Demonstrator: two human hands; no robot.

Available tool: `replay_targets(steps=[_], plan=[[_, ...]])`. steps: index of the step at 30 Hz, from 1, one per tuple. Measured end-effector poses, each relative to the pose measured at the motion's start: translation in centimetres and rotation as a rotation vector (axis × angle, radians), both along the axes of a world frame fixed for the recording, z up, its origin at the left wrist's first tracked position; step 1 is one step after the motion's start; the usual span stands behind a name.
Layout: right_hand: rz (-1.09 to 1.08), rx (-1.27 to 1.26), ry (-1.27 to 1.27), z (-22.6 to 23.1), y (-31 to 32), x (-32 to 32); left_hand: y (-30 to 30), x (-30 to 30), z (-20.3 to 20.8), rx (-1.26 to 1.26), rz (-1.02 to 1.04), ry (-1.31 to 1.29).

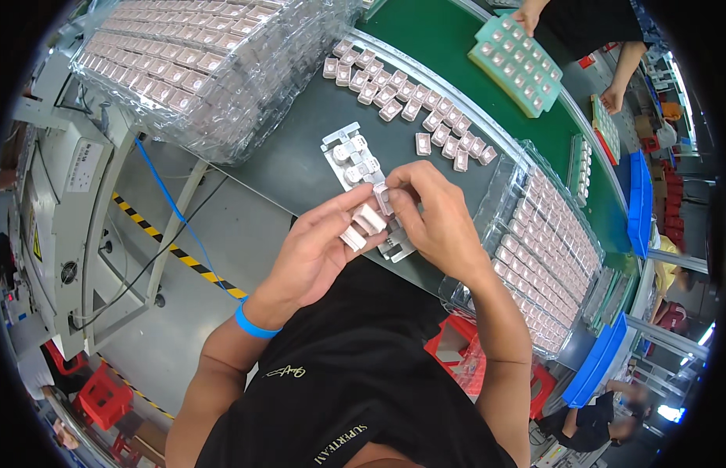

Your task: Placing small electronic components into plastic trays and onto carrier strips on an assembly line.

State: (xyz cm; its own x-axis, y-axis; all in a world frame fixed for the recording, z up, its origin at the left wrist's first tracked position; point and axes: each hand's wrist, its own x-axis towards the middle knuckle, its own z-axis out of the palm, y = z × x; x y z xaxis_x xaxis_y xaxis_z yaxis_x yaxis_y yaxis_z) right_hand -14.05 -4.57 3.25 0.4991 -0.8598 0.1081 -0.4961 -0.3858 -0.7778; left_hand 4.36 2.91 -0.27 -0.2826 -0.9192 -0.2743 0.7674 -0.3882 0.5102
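Observation:
My left hand [300, 257] is closed around a few small pale-pink plastic housings [369, 220], held between its fingers and over the palm. With thumb and fingers my right hand [439, 222] pinches one more pink housing [383, 200], which meets the left fingertips. Just beyond and partly under the hands lies a silver metal fixture [349, 153] with round and blocky fittings; its middle is hidden. Farther off, rows of loose box-shaped pink housings [391, 110] lie on the dark bench [285, 129].
Stacked clear trays of housings stand at the left [175, 70] and right [546, 257]. Past a metal rail runs a green conveyor [425, 39]. Another person's hand [527, 17] holds a green tray [515, 66] over it. Blue bins [640, 203] line the right side.

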Motion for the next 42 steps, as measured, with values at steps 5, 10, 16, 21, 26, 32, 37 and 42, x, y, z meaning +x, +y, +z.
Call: replay_targets(steps=[5, 10, 16, 21, 26, 32, 37, 42], plan=[[-0.01, 0.026, -0.031, 0.4, 0.2, 0.1, -0.1, -0.1, -0.1, -0.006, -0.001, 0.059], [-0.055, 0.1, -0.039, 1.3, 0.5, -0.1, -0.1, -0.4, -0.1, 0.005, 0.014, 0.007], [-0.058, -0.004, -0.002, 1.1, 1.4, 0.1, -0.2, -1.0, -0.3, -0.017, 0.064, -0.028], [-0.099, -0.072, 0.016, 0.5, 1.3, 0.0, -0.2, -1.5, -0.2, 0.005, 0.098, -0.003], [-0.044, -0.213, 0.026, 0.3, 1.5, 0.0, -0.3, -1.9, -0.2, 0.007, 0.142, -0.01], [-0.078, -0.166, -0.004, 0.7, 1.9, 0.9, -0.5, -1.8, -0.1, -0.014, 0.136, 0.027], [-0.021, -0.208, 0.02, 0.4, 1.8, 0.9, -0.1, -2.1, 0.0, -0.013, 0.168, -0.004], [-0.103, -0.283, 0.111, 0.4, 2.3, 0.0, 0.6, -4.1, -0.5, -0.041, 0.218, -0.038]])
